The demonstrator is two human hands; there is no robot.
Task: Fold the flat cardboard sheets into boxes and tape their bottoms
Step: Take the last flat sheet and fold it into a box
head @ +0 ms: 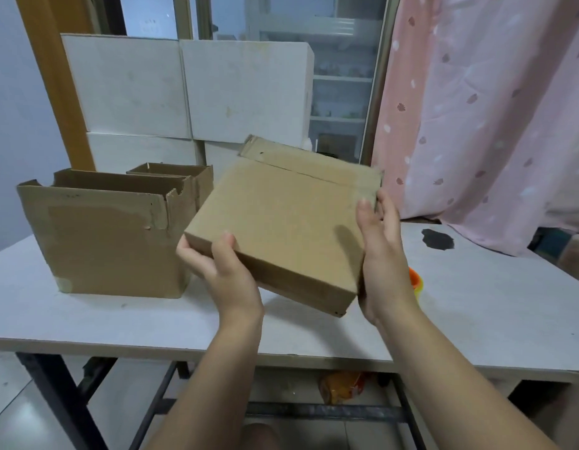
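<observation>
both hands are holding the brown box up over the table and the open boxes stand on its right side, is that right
Not quite: the open boxes stand on the left side of the table, not the right, as the head view shows. The left hand and right hand do hold the brown box over the table.

A white table stands in the room. On the table, near its far right side, is a dark spot. Big white boxes are stacked behind the table. A pink curtain hangs behind its right end. An orange bag lies under the table.
</observation>
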